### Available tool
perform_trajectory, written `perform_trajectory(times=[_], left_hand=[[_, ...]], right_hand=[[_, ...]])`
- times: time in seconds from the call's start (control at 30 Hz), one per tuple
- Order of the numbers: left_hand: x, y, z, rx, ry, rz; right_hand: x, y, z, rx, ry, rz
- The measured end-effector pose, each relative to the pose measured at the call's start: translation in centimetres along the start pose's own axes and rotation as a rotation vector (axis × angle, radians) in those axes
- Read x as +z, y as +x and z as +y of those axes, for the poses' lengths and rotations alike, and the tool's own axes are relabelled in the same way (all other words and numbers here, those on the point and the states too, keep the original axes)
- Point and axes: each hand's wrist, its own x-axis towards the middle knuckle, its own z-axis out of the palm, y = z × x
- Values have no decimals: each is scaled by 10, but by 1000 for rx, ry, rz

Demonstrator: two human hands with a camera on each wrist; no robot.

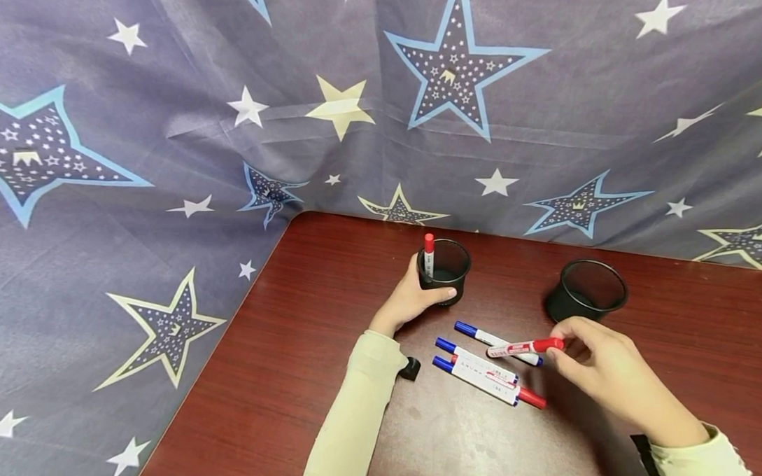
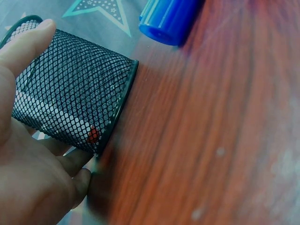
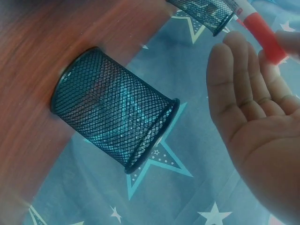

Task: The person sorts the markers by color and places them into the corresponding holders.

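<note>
My left hand [image 1: 410,298] grips a black mesh pen cup [image 1: 453,291] by its side, thumb across the front. Inside that cup stands a red-capped marker [image 1: 429,254]; its white barrel shows through the mesh in the left wrist view. With thumb and fingertips, my right hand [image 1: 609,372] pinches a red marker [image 1: 518,348] by its red cap [image 3: 265,37], above the loose markers. Below it lie several blue-capped markers [image 1: 480,378] and a red one whose red end [image 1: 531,398] sticks out from beneath them.
A second black mesh cup [image 1: 561,304] stands at the right, just beyond my right hand; nothing shows inside it. Star-patterned cloth [image 1: 384,154] hangs behind the brown table [image 1: 342,265] and along its left edge.
</note>
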Motion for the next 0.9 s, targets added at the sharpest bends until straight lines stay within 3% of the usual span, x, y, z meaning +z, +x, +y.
perform_trajectory(times=[0.5, 0.73, 0.9], left_hand=[[-1, -1, 1, -14, 12, -9], [1, 15, -36, -4, 55, 45], [1, 14, -36, -3, 54, 44]], right_hand=[[-8, 8, -7, -20, 36, 54], [-10, 9, -10, -10, 39, 74], [-12, 13, -12, -17, 43, 96]])
